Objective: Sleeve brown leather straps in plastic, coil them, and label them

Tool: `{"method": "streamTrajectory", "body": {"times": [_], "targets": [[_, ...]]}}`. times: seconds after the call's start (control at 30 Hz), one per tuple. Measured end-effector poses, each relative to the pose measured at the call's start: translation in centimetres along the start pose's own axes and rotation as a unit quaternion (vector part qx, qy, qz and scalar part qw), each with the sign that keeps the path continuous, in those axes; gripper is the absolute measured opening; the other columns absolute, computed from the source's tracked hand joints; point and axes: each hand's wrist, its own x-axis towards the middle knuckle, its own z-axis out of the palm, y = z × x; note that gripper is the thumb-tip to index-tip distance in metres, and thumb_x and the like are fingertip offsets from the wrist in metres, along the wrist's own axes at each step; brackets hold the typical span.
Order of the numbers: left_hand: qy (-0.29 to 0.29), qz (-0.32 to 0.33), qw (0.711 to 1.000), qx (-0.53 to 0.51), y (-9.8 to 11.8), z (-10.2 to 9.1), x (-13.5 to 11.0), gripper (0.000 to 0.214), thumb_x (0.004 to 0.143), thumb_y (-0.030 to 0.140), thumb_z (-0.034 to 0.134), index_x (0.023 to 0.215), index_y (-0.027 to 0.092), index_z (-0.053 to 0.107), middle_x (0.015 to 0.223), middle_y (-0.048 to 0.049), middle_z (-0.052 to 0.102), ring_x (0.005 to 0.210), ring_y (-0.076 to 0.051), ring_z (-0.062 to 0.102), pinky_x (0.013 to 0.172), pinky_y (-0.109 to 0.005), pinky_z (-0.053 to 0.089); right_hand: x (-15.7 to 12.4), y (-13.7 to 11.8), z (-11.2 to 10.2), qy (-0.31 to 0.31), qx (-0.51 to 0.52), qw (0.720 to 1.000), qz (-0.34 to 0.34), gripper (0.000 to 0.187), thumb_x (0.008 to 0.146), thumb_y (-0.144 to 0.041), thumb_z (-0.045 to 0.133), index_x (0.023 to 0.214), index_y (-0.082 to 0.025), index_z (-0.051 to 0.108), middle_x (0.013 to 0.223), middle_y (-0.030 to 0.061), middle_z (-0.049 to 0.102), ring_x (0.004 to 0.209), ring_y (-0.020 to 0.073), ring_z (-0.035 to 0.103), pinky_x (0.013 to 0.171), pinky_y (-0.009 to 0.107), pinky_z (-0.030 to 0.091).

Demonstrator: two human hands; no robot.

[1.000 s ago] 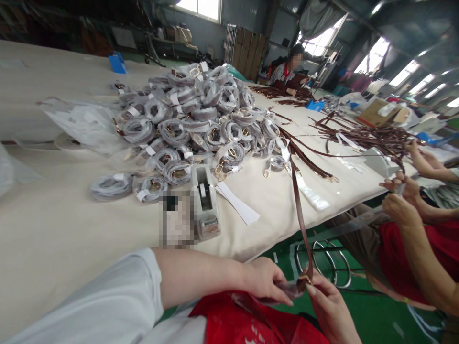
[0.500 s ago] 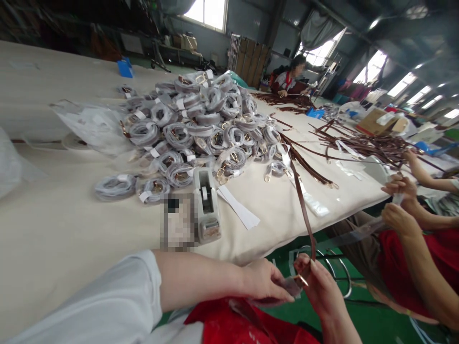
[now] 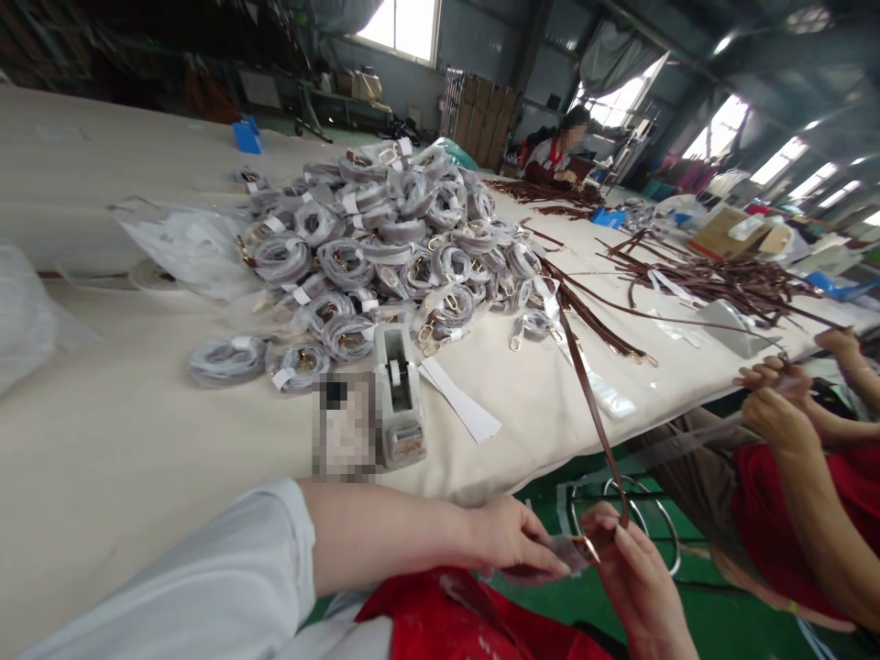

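Strap: the brown strap (image 3: 586,385) runs from between the two hands far and slightly left, over the table's near edge toward the heap; its long axis points away from the person.
Right hand: the right hand (image 3: 643,573) pinches the strap near its near end, so it is the nearer hand to the hanging length.
Left hand: the left hand (image 3: 507,536) grips a plastic sleeve (image 3: 565,552), its fingers pointing right.
Clip: the gold clip (image 3: 588,549) sits between the hands, at the sleeve's right end, just left of the right fingers; contact with them cannot be told.
Table: the table (image 3: 165,449) bears a heap of wrapped coils (image 3: 385,229), with a tape dispenser (image 3: 400,399) nearer.
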Motion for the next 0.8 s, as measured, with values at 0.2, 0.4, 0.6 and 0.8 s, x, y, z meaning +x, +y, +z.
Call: {"method": "streamTrajectory", "body": {"times": [0.2, 0.4, 0.6, 0.8], "targets": [[-0.018, -0.054, 0.997, -0.052, 0.3, 0.4, -0.2, 0.055, 0.044, 0.059, 0.087, 0.084, 0.022, 0.078, 0.078, 0.0001, 0.069, 0.061, -0.013, 0.056, 0.059, -0.026, 0.045, -1.2, -0.4, -1.5, -0.007, -0.017, 1.000, -0.018, 0.028, 0.062, -0.042, 0.086, 0.073, -0.020, 0.073, 0.089, 0.0043, 0.056, 0.090, 0.0228, 0.055, 0.073, 0.032, 0.055], [-0.009, -0.044, 0.999, -0.016, -0.2, 0.3, 0.2, 0.059, 0.047, 0.063, 0.085, 0.088, 0.022, 0.078, 0.075, 0.0012, 0.068, 0.059, -0.011, 0.053, 0.058, -0.024, 0.045, -1.7, -0.9, -2.0, 0.018, -0.019, 0.999, -0.038, 0.028, 0.062, -0.043, 0.086, 0.074, -0.020, 0.073, 0.093, 0.0048, 0.055, 0.091, 0.0242, 0.056, 0.071, 0.032, 0.055], [-0.006, -0.032, 0.999, 0.002, 0.0, 0.2, 0.1, 0.062, 0.046, 0.065, 0.084, 0.091, 0.023, 0.078, 0.075, 0.0007, 0.066, 0.059, -0.010, 0.051, 0.057, -0.023, 0.044, -1.8, -1.1, -1.3, 0.041, -0.074, 0.996, -0.033, 0.031, 0.059, -0.044, 0.088, 0.075, -0.021, 0.077, 0.090, 0.0059, 0.063, 0.085, 0.0221, 0.058, 0.066, 0.029, 0.054], [0.010, -0.004, 0.997, 0.076, 0.3, 0.2, -0.6, 0.065, 0.052, 0.071, 0.078, 0.096, 0.023, 0.078, 0.074, 0.0014, 0.065, 0.060, -0.010, 0.047, 0.053, -0.022, 0.038, -1.4, 0.0, -0.8, 0.069, -0.106, 0.991, -0.035, 0.032, 0.058, -0.043, 0.089, 0.083, -0.025, 0.080, 0.092, 0.0052, 0.071, 0.087, 0.0223, 0.061, 0.070, 0.028, 0.054]]}}
